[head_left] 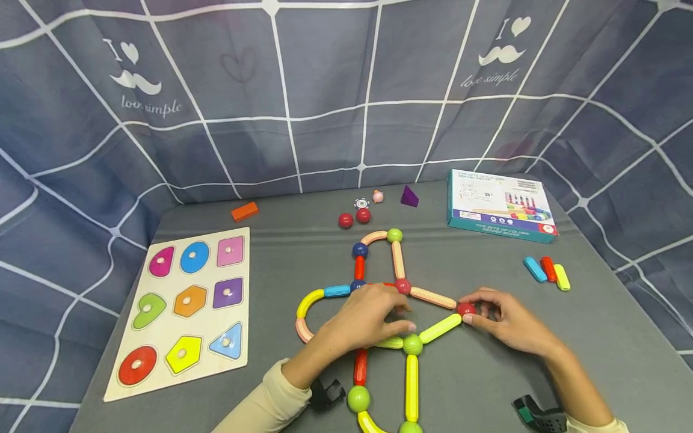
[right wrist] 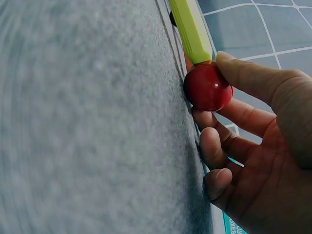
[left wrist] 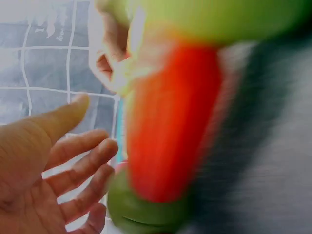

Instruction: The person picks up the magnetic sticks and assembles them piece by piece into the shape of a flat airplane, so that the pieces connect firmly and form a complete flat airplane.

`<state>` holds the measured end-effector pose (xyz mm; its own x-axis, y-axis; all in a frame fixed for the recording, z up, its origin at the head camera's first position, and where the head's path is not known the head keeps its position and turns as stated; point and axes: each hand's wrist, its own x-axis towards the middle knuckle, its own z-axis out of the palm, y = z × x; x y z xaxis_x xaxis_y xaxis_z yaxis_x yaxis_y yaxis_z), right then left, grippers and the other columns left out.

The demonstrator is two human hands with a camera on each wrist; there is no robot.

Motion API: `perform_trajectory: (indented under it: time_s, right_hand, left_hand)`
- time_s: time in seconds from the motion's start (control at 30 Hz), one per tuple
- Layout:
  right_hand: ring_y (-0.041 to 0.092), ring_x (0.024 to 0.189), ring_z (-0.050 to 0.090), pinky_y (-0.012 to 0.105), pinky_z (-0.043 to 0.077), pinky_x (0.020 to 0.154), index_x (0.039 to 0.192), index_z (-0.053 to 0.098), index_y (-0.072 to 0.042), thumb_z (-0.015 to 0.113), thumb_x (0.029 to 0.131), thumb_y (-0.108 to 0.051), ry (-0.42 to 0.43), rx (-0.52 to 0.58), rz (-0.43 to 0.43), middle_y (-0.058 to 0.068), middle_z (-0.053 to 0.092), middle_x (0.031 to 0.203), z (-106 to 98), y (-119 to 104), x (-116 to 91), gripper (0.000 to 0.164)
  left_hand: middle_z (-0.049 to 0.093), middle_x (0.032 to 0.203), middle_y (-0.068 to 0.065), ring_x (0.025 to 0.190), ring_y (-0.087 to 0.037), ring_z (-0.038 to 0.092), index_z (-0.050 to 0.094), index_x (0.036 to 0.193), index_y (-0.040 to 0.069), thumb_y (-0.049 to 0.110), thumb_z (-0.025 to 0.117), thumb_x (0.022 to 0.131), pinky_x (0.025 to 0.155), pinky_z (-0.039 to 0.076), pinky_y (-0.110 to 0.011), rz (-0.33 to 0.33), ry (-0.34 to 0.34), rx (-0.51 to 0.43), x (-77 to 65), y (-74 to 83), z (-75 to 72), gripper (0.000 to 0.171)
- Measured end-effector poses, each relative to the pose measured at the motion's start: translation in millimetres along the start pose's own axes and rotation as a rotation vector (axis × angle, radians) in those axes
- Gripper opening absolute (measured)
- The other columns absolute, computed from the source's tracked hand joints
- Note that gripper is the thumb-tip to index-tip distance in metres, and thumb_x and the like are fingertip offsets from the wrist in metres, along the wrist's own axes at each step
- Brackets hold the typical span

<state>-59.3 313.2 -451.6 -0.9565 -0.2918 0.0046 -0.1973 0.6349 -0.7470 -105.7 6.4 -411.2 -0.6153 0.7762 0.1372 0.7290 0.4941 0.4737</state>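
My right hand point(head_left: 509, 319) pinches a red ball point(right wrist: 208, 87) between thumb and fingers. In the right wrist view a light green rod point(right wrist: 191, 31) meets that ball. A peach rod point(head_left: 433, 297) also runs up to it, from another red ball point(head_left: 402, 285). My left hand point(head_left: 368, 316) hovers over the middle of the ball-and-rod figure, fingers loosely bent and holding nothing, covering part of it. Its thumb is close to a green ball point(head_left: 412, 344). A red rod point(left wrist: 175, 122) fills much of the left wrist view, blurred. Yellow rods point(head_left: 412, 388) extend toward the near edge.
At the left lies a wooden shape puzzle board point(head_left: 178, 388). Loose red balls point(head_left: 345, 221), a purple piece point(head_left: 409, 196) and an orange block point(head_left: 245, 211) lie along the back. A boxed set point(head_left: 500, 204) and several short rods point(head_left: 548, 269) are at right.
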Motion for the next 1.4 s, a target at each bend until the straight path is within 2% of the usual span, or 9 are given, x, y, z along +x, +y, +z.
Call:
perform_trajectory:
  time_s: [0.1,0.2,0.3,0.4,0.53,0.63,0.93,1.2,1.4]
  right_hand:
    - [0.012,0.064,0.048,0.026,0.038,0.052,0.107,0.068,-0.024,0.072,0.085,-0.03,0.009,0.014,0.01,-0.006,0.058,0.087,4,-1,2,0.023]
    - [0.012,0.063,0.048,0.026,0.038,0.051,0.107,0.068,-0.024,0.071,0.086,-0.029,0.017,0.036,-0.003,-0.005,0.059,0.088,8,-1,4,0.022]
    - [0.012,0.063,0.048,0.026,0.038,0.051,0.107,0.068,-0.023,0.071,0.086,-0.028,0.019,0.049,-0.015,-0.004,0.059,0.088,11,-2,5,0.022]
    - [0.013,0.063,0.048,0.027,0.038,0.052,0.106,0.068,-0.021,0.072,0.086,-0.025,0.03,0.05,0.002,-0.003,0.059,0.085,13,-4,6,0.022]
    - [0.015,0.062,0.048,0.028,0.039,0.052,0.105,0.068,-0.015,0.073,0.085,-0.018,0.057,0.05,0.033,0.0,0.06,0.083,13,-12,6,0.021]
    - [0.016,0.062,0.049,0.029,0.039,0.052,0.104,0.069,-0.012,0.073,0.084,-0.015,0.066,0.062,0.032,0.002,0.06,0.082,13,-16,5,0.021]
    - [0.013,0.063,0.048,0.027,0.039,0.053,0.104,0.069,-0.024,0.073,0.084,-0.029,0.065,0.071,0.008,-0.004,0.06,0.084,13,-5,5,0.021]
    - [0.012,0.065,0.049,0.026,0.041,0.055,0.107,0.069,-0.02,0.072,0.085,-0.029,0.074,0.051,-0.035,-0.007,0.061,0.093,13,-1,4,0.024]
    - [0.012,0.066,0.051,0.025,0.04,0.052,0.109,0.068,-0.017,0.073,0.084,-0.026,0.096,0.057,-0.04,-0.005,0.061,0.089,9,-5,6,0.026]
  left_hand:
    - [0.065,0.088,0.008,0.079,-0.005,0.057,0.072,0.099,0.018,0.037,0.074,0.082,0.064,0.041,-0.018,-0.088,0.054,-0.009,14.5,-1.1,-6.3,0.025]
    - [0.063,0.093,0.004,0.079,-0.008,0.055,0.073,0.101,0.018,0.032,0.078,0.078,0.062,0.041,-0.02,-0.179,0.083,0.027,28.8,-5.0,-6.5,0.026]
    - [0.062,0.1,0.004,0.082,-0.009,0.055,0.074,0.102,0.021,0.03,0.082,0.074,0.062,0.042,-0.022,-0.244,0.046,0.103,38.4,-9.6,-4.7,0.031]
    - [0.058,0.102,0.005,0.084,-0.01,0.056,0.074,0.101,0.023,0.032,0.084,0.071,0.062,0.043,-0.024,-0.288,-0.039,0.163,44.9,-10.3,-2.5,0.033]
    - [0.053,0.096,0.004,0.078,-0.012,0.054,0.075,0.097,0.023,0.033,0.083,0.073,0.058,0.043,-0.027,-0.285,-0.127,0.229,52.5,-8.7,2.9,0.028]
    - [0.051,0.092,0.004,0.074,-0.012,0.053,0.074,0.093,0.023,0.033,0.081,0.076,0.056,0.043,-0.028,-0.271,-0.147,0.265,56.3,-9.0,8.1,0.021]
    - [0.052,0.088,0.006,0.07,-0.009,0.049,0.074,0.088,0.024,0.034,0.081,0.074,0.053,0.039,-0.025,-0.276,-0.098,0.265,56.5,-10.2,12.4,0.019]
    - [0.054,0.091,0.005,0.071,-0.01,0.05,0.074,0.092,0.022,0.034,0.081,0.076,0.055,0.04,-0.026,-0.268,-0.096,0.253,55.5,-2.7,9.1,0.021]
    - [0.055,0.094,0.005,0.073,-0.011,0.05,0.073,0.1,0.022,0.034,0.079,0.078,0.056,0.04,-0.026,-0.26,-0.111,0.228,51.4,2.2,1.6,0.026]
